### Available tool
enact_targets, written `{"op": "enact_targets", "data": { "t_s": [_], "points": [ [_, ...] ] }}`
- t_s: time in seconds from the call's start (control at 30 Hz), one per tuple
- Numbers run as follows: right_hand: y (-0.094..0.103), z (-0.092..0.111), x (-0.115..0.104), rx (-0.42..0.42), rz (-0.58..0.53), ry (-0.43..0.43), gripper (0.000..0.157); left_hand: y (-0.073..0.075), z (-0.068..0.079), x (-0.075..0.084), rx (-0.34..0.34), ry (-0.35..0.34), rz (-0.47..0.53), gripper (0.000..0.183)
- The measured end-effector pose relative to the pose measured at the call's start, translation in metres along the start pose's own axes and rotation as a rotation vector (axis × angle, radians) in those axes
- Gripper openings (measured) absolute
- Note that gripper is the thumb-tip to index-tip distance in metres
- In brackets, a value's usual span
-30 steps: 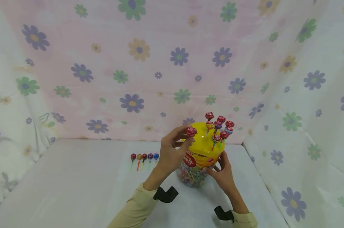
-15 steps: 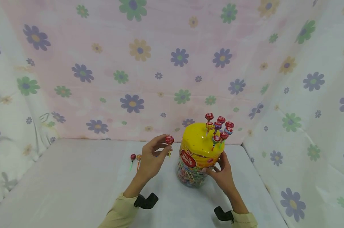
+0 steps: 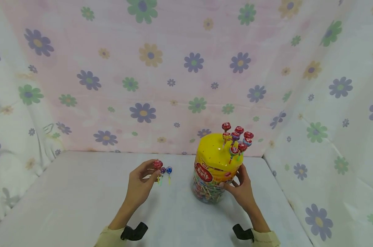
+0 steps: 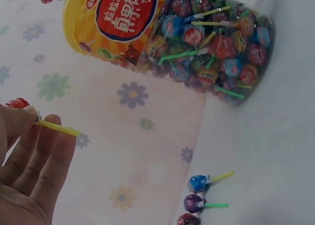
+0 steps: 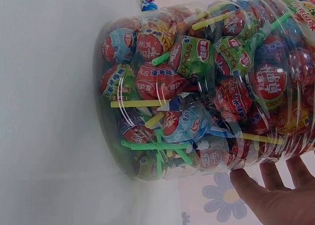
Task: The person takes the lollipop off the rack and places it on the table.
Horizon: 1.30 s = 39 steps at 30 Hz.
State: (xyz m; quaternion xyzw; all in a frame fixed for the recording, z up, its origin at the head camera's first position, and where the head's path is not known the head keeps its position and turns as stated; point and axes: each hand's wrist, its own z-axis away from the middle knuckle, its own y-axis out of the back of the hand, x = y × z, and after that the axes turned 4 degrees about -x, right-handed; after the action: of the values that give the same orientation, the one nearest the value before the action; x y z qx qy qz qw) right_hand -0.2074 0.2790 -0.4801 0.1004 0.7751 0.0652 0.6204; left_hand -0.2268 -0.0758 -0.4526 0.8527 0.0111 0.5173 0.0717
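Observation:
My left hand (image 3: 140,183) pinches a red-wrapped lollipop (image 3: 157,165) by its yellow stick, near the row of lollipops on the table. In the left wrist view the stick (image 4: 56,128) points away from the thumb. A blue lollipop (image 4: 198,183) and a purple lollipop (image 4: 193,203) lie side by side there; the hand hides part of the row in the head view. My right hand (image 3: 243,190) holds the side of a large clear candy jar (image 3: 205,193), packed with lollipops. Several lollipops (image 3: 235,136) stand upright in the right part of its yellow lid (image 3: 212,151).
The jar stands on a white-covered table (image 3: 81,192), right of the middle. A flowered cloth backdrop (image 3: 161,82) rises behind the table and along both sides. Small holes dot the left part of the lid.
My left hand has carried the red lollipop from beside the jar's lid leftward and down to the lollipop row. My right hand has stayed on the jar.

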Motion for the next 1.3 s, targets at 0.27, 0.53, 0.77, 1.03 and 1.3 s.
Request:
{"op": "enact_targets", "data": {
  "t_s": [0.27, 0.53, 0.77, 1.03, 1.3],
  "points": [
    [0.001, 0.000, 0.002, -0.002, 0.004, 0.024, 0.092, 0.029, 0.013, -0.023, 0.045, 0.145, -0.145, 0.037],
    [0.002, -0.001, 0.001, 0.001, 0.016, 0.029, 0.091, 0.060, 0.013, -0.060, 0.012, 0.335, -0.290, 0.035],
    [0.001, 0.000, 0.002, 0.002, 0.012, 0.017, 0.092, 0.067, -0.001, -0.084, -0.024, 0.402, -0.375, 0.035],
    [0.002, 0.000, 0.005, 0.000, 0.007, 0.038, 0.091, 0.066, -0.022, -0.105, -0.040, 0.421, -0.484, 0.033],
    [0.001, 0.001, 0.001, -0.004, -0.002, 0.018, 0.092, 0.066, -0.030, -0.113, -0.061, 0.444, -0.532, 0.034]
  ]
}}
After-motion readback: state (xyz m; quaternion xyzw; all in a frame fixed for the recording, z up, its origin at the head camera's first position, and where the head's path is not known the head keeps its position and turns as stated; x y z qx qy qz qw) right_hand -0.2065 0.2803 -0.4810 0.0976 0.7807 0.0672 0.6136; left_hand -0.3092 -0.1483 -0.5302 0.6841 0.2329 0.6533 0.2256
